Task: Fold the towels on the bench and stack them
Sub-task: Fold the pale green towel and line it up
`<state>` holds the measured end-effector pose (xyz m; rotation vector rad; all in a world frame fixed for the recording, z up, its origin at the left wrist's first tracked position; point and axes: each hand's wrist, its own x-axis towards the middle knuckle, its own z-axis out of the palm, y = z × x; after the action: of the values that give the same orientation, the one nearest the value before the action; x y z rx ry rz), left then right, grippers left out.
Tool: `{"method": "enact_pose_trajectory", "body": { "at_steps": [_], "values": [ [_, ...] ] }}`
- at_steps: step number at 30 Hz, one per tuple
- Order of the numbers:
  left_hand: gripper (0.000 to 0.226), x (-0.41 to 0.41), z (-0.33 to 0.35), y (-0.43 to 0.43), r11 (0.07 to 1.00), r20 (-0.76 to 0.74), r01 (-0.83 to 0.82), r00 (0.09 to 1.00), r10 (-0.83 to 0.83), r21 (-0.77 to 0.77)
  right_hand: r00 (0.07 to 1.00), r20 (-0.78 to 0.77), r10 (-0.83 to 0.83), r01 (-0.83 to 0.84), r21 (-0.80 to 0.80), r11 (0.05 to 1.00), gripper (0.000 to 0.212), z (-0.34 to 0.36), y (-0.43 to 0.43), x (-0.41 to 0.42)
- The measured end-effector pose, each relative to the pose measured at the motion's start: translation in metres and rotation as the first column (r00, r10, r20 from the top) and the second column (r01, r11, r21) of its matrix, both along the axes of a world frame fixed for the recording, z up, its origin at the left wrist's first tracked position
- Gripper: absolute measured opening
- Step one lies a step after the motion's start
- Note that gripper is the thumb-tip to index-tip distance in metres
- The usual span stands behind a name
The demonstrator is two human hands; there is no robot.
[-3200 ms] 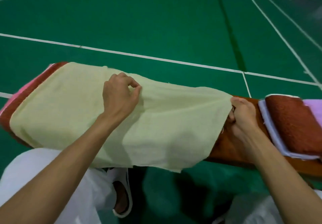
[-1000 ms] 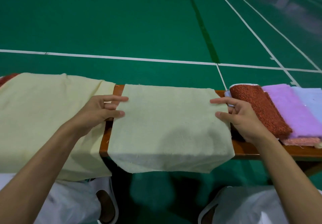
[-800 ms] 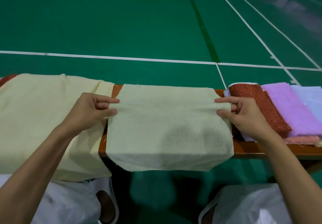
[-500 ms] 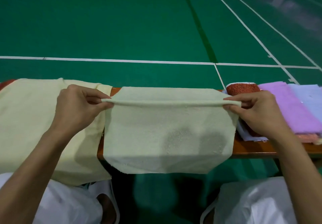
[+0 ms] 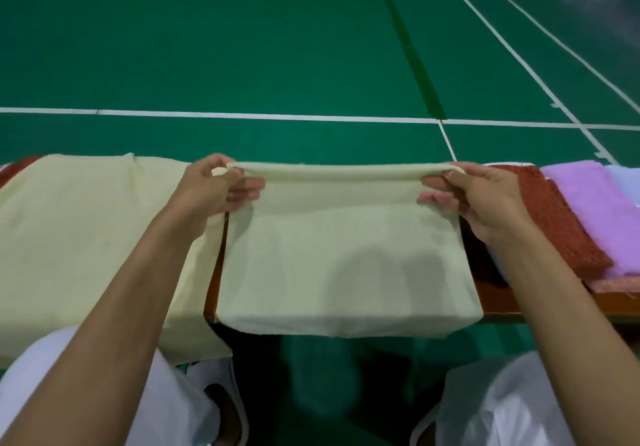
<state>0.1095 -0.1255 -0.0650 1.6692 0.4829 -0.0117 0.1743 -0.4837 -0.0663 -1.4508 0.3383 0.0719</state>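
In the head view, the left hand (image 5: 211, 196) and the right hand (image 5: 485, 199) each pinch one end of a raised fold in a pale yellow cloth towel (image 5: 346, 255). The fingers are curled under the fold. The two hands are well apart, one at each side of this towel. The fold is held up over the far side of a long brown wooden bench (image 5: 498, 301). The rest of the towel lies on the seat and hangs over the near edge.

Just beside it on the left lies a second pale yellow towel (image 5: 86, 237), spread flat. On the right (partly behind the right wrist) folded towels overlap: a rust-red terry towel (image 5: 561, 223), a lilac towel (image 5: 595, 210) and a pale blue towel (image 5: 627, 178). Behind the bench is a green court floor (image 5: 242, 47) with white lines.
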Motion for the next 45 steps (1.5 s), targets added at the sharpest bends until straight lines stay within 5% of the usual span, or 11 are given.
{"method": "enact_pose_trajectory", "body": {
  "at_steps": [4,8,16,20,23,28,33,38,40,42,45],
  "values": [
    [0.014,0.02,0.013,0.004,0.993,0.296,0.035,0.955,0.001,-0.115,0.944,0.298,-0.138,0.094,0.157,0.983,0.013,0.007,0.009,0.02],
    [0.02,0.013,0.043,0.006,0.972,0.596,0.146,0.803,-0.006,-0.187,0.815,0.564,-0.131,-0.072,0.324,0.943,0.018,0.051,-0.007,0.013],
    [0.014,-0.037,0.03,0.023,0.984,0.593,0.156,0.802,-0.075,-0.086,0.782,0.623,0.026,-0.133,0.126,0.983,0.029,0.047,-0.027,-0.016],
    [0.051,-0.054,0.013,0.026,0.978,0.46,0.197,0.863,-0.209,0.075,0.883,0.459,0.095,-0.123,0.031,0.992,0.007,0.014,-0.033,-0.037],
    [0.047,-0.064,0.009,0.033,0.884,0.219,0.39,0.868,-0.446,0.257,0.93,0.174,0.325,-0.295,-0.178,0.939,0.007,0.007,-0.047,-0.05],
    [0.009,-0.073,-0.001,0.039,0.665,-0.261,0.728,0.683,-0.682,0.168,0.665,-0.328,0.67,-0.738,-0.422,0.526,0.015,0.013,-0.057,-0.064],
    [0.012,-0.073,0.0,0.03,0.503,-0.508,0.856,0.488,-0.709,0.12,0.391,-0.689,0.61,-0.913,-0.372,0.166,0.015,0.017,-0.049,-0.068],
    [0.021,-0.069,0.009,0.02,0.381,-0.628,0.924,0.305,-0.716,0.015,0.258,-0.816,0.518,-0.954,-0.3,0.003,0.016,0.029,-0.044,-0.068],
    [0.027,-0.066,0.014,0.016,0.418,-0.583,0.905,0.382,-0.718,0.078,0.214,-0.837,0.504,-0.962,-0.271,-0.041,0.021,0.036,-0.044,-0.069],
    [0.032,-0.06,0.009,0.005,0.589,-0.396,0.762,0.646,-0.653,0.27,0.243,-0.8,0.549,-0.947,-0.319,-0.046,0.018,0.042,-0.042,-0.07],
    [0.03,-0.045,-0.019,-0.021,0.748,0.032,0.286,0.925,-0.379,0.599,0.524,-0.55,0.651,-0.808,-0.563,0.174,0.012,0.033,-0.031,-0.068]
  ]
}}
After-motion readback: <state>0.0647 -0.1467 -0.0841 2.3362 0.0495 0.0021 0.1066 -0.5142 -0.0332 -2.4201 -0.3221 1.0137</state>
